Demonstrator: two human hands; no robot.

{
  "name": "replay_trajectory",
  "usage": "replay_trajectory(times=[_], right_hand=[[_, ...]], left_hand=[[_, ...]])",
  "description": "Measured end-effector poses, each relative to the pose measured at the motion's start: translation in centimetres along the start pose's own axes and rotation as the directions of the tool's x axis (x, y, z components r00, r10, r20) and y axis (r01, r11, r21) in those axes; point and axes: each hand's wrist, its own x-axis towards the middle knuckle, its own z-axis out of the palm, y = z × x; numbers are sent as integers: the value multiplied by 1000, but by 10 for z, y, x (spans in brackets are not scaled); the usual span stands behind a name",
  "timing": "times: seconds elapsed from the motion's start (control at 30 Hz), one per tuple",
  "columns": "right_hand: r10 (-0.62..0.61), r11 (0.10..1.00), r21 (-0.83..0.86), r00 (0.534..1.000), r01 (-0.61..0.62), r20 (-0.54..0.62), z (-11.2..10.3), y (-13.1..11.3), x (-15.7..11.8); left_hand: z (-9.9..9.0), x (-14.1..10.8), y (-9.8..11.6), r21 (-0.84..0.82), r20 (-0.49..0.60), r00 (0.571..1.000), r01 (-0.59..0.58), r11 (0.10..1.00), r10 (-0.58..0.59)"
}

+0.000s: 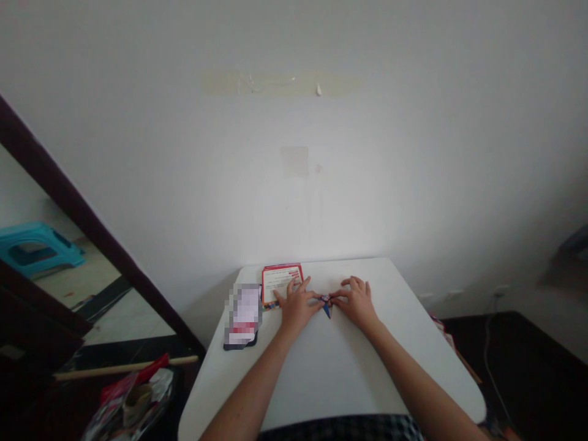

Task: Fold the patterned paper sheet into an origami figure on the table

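Observation:
A small dark blue folded piece (326,309), pointed at its lower end and patterned near the top, is between my two hands above the white table (328,380). My left hand (297,305) pinches its left side between thumb and index finger, the other fingers spread over the edge of a red-bordered card (275,280). From the right, my right hand (357,301) pinches the piece's other side, its remaining fingers raised and bent. Fingertips hide part of the piece.
A phone (244,313) with a blurred screen lies left of the card. The table's back edge is near the wall (349,202). A bag of rubbish (138,404) and a wooden stick (128,367) are at lower left.

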Motion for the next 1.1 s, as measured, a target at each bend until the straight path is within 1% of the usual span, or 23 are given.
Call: replay_trajectory(times=[0.23, 0.37, 0.43, 0.57, 0.8, 0.97, 1.1], right_hand=[[14, 1000, -6, 1000, -14, 0, 0, -2, -2], [7, 1000, -4, 998, -7, -57, 1, -2, -2], [19, 1000, -3, 998, -19, -67, 2, -1, -1], [53, 998, 31, 998, -52, -43, 2, 0, 1], [62, 997, 47, 998, -60, -23, -1, -2, 1], [66, 997, 50, 997, -65, -31, -1, -3, 2], [68, 997, 50, 997, -66, -44, -1, -5, 2]], left_hand=[[-1, 3, -3, 22, 58, 997, 51, 998, -52], [-1, 3, -3, 38, 65, 997, 45, 998, -47], [-2, 2, -3, 35, 66, 997, 42, 998, -45], [-2, 1, -3, 28, 56, 997, 44, 999, -45], [-3, 0, 1, 24, 42, 997, 64, 998, -65], [-3, 0, 0, 10, -3, 999, 41, 999, -41], [-4, 1, 0, 39, -4, 999, 35, 999, -35]])
